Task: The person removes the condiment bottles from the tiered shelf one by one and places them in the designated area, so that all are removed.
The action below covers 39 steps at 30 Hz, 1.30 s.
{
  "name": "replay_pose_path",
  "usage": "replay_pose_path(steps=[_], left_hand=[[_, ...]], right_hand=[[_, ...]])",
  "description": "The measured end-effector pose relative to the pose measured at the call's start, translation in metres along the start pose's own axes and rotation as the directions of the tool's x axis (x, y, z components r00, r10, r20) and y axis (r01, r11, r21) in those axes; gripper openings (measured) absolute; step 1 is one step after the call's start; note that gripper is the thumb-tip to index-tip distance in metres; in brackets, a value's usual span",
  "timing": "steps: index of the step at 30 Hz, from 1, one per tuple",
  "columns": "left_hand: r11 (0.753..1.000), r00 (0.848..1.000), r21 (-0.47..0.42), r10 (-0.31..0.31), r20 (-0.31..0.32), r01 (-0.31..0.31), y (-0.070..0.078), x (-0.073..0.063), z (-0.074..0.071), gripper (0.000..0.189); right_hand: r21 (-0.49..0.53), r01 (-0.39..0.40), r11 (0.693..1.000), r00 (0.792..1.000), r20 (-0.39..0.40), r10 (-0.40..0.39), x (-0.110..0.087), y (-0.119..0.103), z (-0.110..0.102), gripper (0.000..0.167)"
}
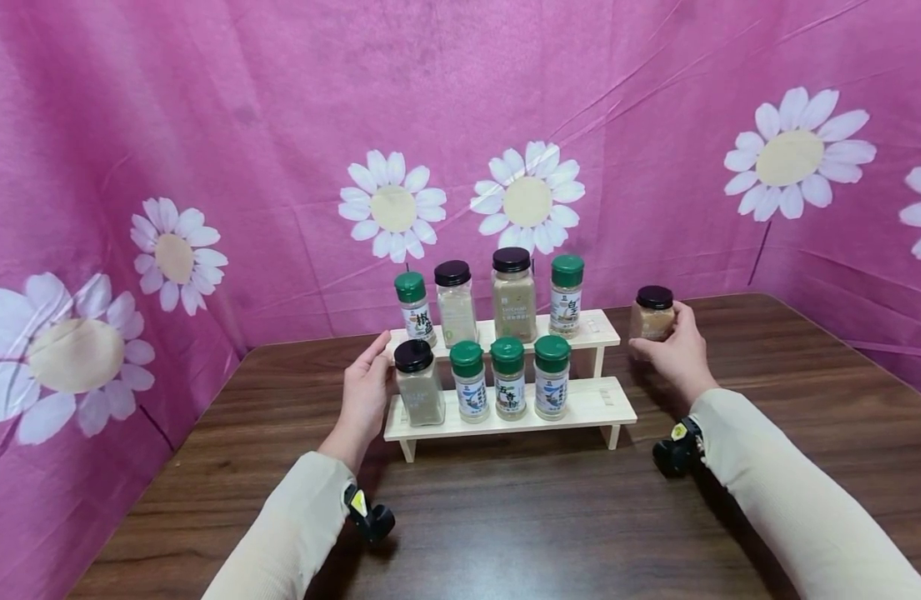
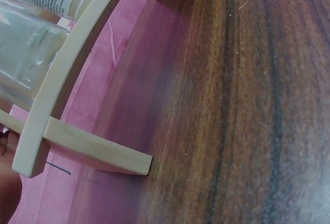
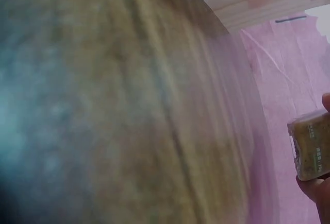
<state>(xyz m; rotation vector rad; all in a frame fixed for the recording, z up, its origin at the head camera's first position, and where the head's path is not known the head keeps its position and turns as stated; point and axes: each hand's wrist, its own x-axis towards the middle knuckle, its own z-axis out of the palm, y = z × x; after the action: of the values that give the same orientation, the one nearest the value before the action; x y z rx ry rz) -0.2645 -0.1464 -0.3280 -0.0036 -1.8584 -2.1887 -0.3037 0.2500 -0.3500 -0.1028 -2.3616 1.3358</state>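
My right hand grips a square spice jar with a black lid and brown contents, right of the wooden rack. The jar's lower part shows between finger and thumb in the right wrist view. My left hand is at the left end of the two-tier rack, its fingers extended beside the upper shelf. Nearest to it on the lower tier stands a black-lidded jar. In the left wrist view only part of the left hand shows, behind the rack's end.
Several green-capped shakers stand on both tiers, among them one on the lower tier and one on the upper. Two black-lidded jars, one tall, stand on the upper tier. A pink flowered curtain hangs behind the wooden table.
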Motion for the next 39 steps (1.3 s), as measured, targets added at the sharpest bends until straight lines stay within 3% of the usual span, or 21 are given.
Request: replay_pose_path(steps=[16, 39], left_hand=[[1.000, 1.000, 0.011, 0.008, -0.002, -0.008, -0.002, 0.000, 0.000, 0.047], [1.000, 1.000, 0.015, 0.016, -0.011, -0.016, -0.004, 0.000, 0.000, 0.048]], right_hand=[[0.063, -0.080, 0.995, 0.997, 0.022, 0.079, 0.004, 0.012, 0.002, 0.080], [0.098, -0.110, 0.989, 0.988, 0.121, 0.098, 0.006, 0.014, 0.004, 0.087]])
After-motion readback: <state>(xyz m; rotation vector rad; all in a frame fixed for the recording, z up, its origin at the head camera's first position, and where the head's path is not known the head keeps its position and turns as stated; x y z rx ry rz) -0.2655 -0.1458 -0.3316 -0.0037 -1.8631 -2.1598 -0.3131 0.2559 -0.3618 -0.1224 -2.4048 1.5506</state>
